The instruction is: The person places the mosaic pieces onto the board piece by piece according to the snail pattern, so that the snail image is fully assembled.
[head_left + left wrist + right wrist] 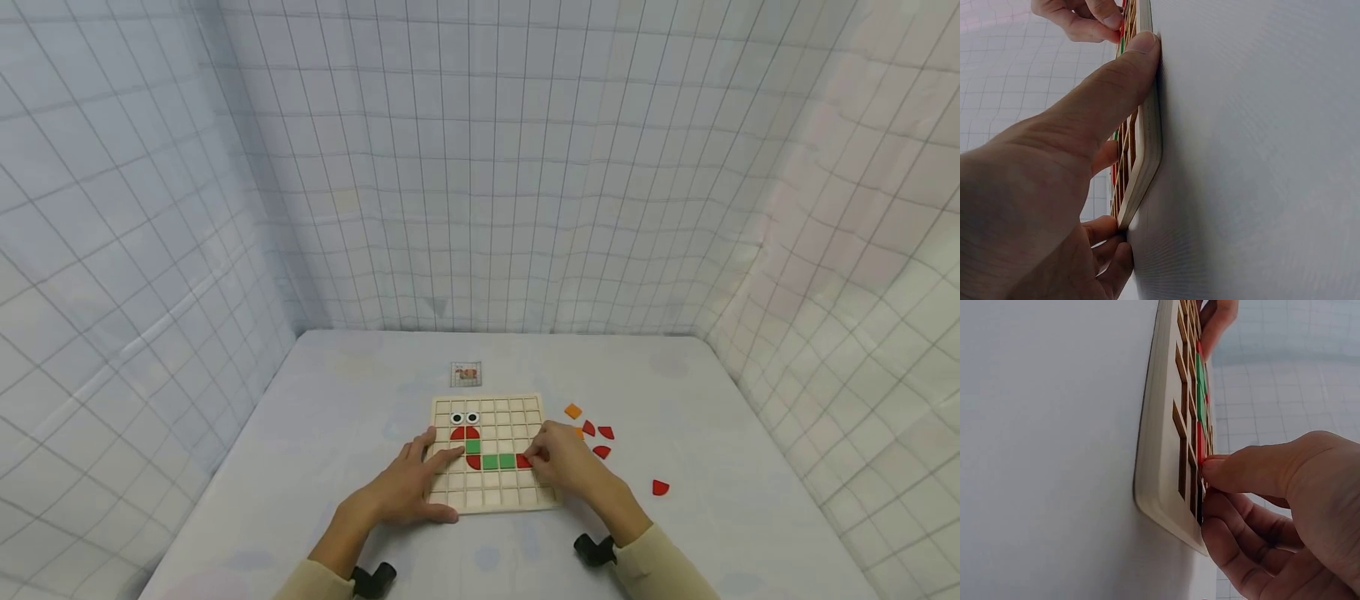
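Note:
A pale wooden grid board (491, 500) lies on the table. My left hand (405, 486) is spread along its left side, thumb at the near edge, index finger reaching over the cells near a green square (472, 447). At the right end of a row, my right hand (570, 460) pinches a red piece (523, 460) between thumb and index fingertips, right at its cell. Beside that piece sit two green squares, one of them a green tile (491, 461), then a rounded red piece (473, 461). Higher up are two red quarter-rounds (457, 433) beneath two eye tiles (457, 418).
Right of the board lie several loose red pieces (602, 452) and orange squares (573, 411), one partly behind the right hand. Another red piece (660, 487) lies farther right. A small picture card (466, 374) rests beyond the board. Grid-patterned sheets (495, 167) enclose the table.

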`<state>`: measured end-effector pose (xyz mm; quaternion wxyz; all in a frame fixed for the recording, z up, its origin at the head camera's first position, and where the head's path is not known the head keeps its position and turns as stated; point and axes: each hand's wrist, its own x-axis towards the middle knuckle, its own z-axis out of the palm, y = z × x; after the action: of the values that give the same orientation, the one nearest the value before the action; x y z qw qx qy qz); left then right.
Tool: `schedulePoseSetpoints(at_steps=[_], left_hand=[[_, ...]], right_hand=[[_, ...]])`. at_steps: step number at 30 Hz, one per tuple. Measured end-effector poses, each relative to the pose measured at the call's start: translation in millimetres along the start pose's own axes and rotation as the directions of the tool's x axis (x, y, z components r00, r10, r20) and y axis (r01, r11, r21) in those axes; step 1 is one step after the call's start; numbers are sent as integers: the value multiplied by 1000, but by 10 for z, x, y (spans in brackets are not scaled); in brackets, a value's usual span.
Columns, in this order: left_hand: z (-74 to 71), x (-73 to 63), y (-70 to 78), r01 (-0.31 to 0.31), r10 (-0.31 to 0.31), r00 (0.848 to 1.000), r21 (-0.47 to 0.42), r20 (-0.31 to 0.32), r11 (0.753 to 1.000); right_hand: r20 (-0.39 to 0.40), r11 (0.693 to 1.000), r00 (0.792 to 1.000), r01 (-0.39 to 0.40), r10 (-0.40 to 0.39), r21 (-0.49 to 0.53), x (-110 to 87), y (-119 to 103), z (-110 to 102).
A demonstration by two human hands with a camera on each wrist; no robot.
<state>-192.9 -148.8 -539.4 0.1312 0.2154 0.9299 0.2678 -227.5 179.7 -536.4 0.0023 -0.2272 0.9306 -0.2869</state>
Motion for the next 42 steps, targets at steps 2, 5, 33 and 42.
schedulePoseSetpoints(at_steps=[2, 5, 33, 42], left_hand=[[11, -10, -1, 5, -5, 1000, -1, 0, 1000], [26, -19, -6, 5, -5, 1000, 1, -2, 1000], [48, -15, -18, -10, 10, 1000, -2, 4, 1000], [35, -2, -16, 11, -11, 1000, -2, 1, 1000]], right_hand=[[-2, 1000, 1000, -13, 13, -5, -14, 26, -15], [-21, 1000, 1000, -16, 16, -1, -39, 80, -42], [-162, 939, 938, -326, 307, -112, -128, 813, -421], [-175, 931, 926, -354, 336, -89, -110, 790, -418]])
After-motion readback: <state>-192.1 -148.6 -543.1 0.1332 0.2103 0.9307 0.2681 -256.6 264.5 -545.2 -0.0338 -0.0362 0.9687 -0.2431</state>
